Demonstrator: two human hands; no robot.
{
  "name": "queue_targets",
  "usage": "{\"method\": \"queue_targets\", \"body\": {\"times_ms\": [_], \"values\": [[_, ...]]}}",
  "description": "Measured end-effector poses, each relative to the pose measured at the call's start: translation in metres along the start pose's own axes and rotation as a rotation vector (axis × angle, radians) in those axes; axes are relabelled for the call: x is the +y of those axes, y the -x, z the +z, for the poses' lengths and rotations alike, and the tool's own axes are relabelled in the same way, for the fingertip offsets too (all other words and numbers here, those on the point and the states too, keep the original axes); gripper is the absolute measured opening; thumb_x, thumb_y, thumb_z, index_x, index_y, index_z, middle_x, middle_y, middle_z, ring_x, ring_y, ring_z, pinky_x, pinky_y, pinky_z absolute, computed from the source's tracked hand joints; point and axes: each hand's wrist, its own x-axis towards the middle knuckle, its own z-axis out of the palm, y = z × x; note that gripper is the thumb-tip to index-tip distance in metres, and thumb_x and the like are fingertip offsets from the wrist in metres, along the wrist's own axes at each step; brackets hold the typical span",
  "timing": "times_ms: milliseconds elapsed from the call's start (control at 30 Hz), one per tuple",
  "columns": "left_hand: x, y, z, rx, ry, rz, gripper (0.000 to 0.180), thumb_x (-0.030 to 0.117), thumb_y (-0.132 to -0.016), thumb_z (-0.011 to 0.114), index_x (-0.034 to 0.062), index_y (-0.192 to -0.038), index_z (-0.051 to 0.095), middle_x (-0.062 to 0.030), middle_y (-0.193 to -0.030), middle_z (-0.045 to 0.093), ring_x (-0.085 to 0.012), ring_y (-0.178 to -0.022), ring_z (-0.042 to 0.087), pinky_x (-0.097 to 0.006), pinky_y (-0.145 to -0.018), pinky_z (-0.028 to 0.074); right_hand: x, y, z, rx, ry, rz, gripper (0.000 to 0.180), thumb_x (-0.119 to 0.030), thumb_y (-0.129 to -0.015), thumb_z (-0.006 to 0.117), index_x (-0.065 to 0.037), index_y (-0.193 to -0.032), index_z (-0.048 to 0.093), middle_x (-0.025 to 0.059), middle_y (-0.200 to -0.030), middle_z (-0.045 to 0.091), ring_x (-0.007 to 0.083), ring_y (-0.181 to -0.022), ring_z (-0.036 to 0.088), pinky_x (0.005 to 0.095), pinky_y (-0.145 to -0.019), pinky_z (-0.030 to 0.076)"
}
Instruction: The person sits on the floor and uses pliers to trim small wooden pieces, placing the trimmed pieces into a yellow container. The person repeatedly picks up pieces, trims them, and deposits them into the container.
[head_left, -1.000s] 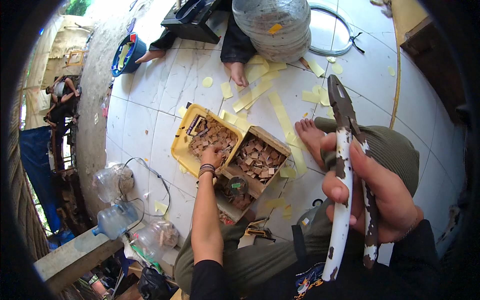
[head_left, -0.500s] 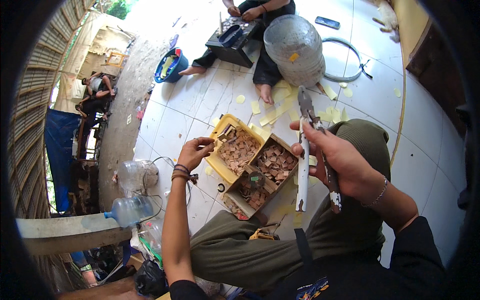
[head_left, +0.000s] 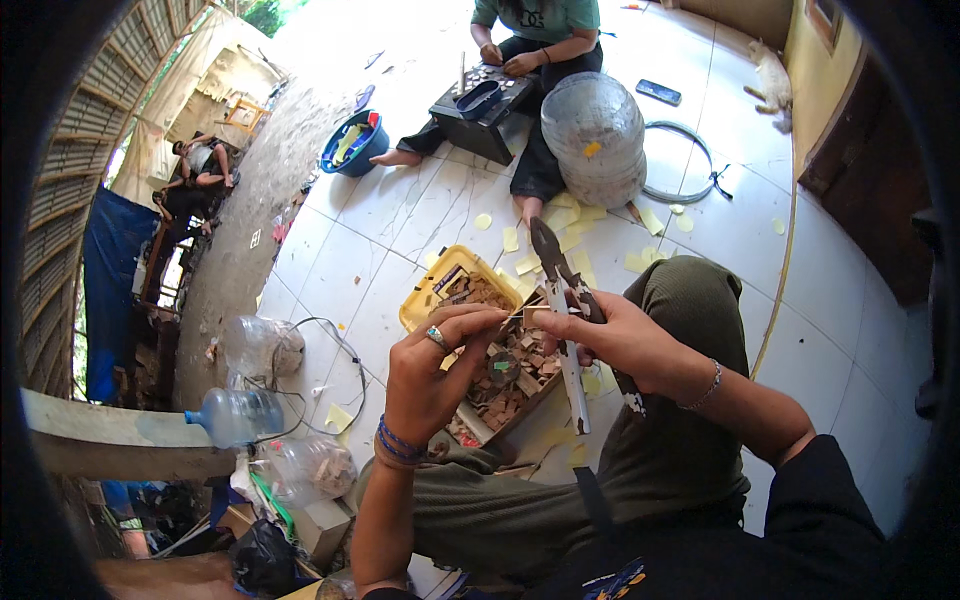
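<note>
My right hand (head_left: pixel 640 340) grips worn pliers (head_left: pixel 572 385) with peeling white paint on the handles, jaws pointing away from me. At its thumb and fingertip sits a small brown square piece (head_left: pixel 537 316). My left hand (head_left: pixel 430 365) meets it there, thumb and forefinger pinched on a thin, light, wire-like piece (head_left: pixel 516 313) that touches or nearly touches the square. Below both hands stands a divided wooden box (head_left: pixel 524 424) of brown square pieces, partly hidden. A round dark object (head_left: pixel 503 367) with a green patch rests in it. Beyond is a yellow tray (head_left: pixel 412 308) of similar pieces.
Yellow paper scraps (head_left: pixel 510 240) litter the white tiles. Opposite, a co-worker (head_left: pixel 530 40) sits at a black box (head_left: pixel 478 128), beside a large clear plastic container (head_left: pixel 594 140). A wire coil (head_left: pixel 712 150), phone (head_left: pixel 659 92) and blue bucket (head_left: pixel 345 160) lie around; plastic bottles (head_left: pixel 235 416) are at left.
My left hand has moved from beside the yellow tray to my right hand, now pinching a thin piece. The pliers have shifted left, and a brown square shows at my right fingertips.
</note>
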Motion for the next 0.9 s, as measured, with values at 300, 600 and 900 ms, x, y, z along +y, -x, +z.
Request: {"method": "queue_targets", "body": {"times_ms": [300,600,900], "values": [[-0.006,0.010,0.015,0.238,0.748,-0.323,0.036,0.001,-0.100,0.068,-0.0019,-0.135,0.060,-0.0158,-0.120,0.070,-0.0243,-0.111,0.072,-0.035,-0.096,0.061,-0.008,-0.002,0.007,0.036,-0.446,0.073,0.035,-0.036,-0.100,0.073,-0.007,-0.117,0.064,-0.0011,-0.093,0.069,0.0055,-0.074,0.063,0.0227,-0.062,0.054],[-0.008,0.015,0.033,0.127,1.030,-0.551,0.043,-0.001,-0.094,0.075,0.0007,-0.135,0.059,-0.0094,-0.115,0.069,-0.0219,-0.113,0.071,-0.032,-0.096,0.060,-0.005,-0.006,0.012,-0.098,-0.577,0.159,0.032,-0.032,-0.101,0.071,-0.007,-0.119,0.062,-0.0020,-0.094,0.069,0.0073,-0.078,0.068,0.0255,-0.069,0.061],[-0.002,0.012,0.026,0.111,1.005,-0.512,0.060,0.003,-0.096,0.075,-0.0029,-0.148,0.045,-0.0185,-0.134,0.068,-0.0217,-0.114,0.070,-0.034,-0.100,0.058,-0.011,-0.003,0.018,-0.045,-0.417,0.193,0.035,-0.034,-0.096,0.077,-0.008,-0.115,0.064,-0.0017,-0.095,0.068,0.0073,-0.080,0.066,0.0245,-0.068,0.056]]}}
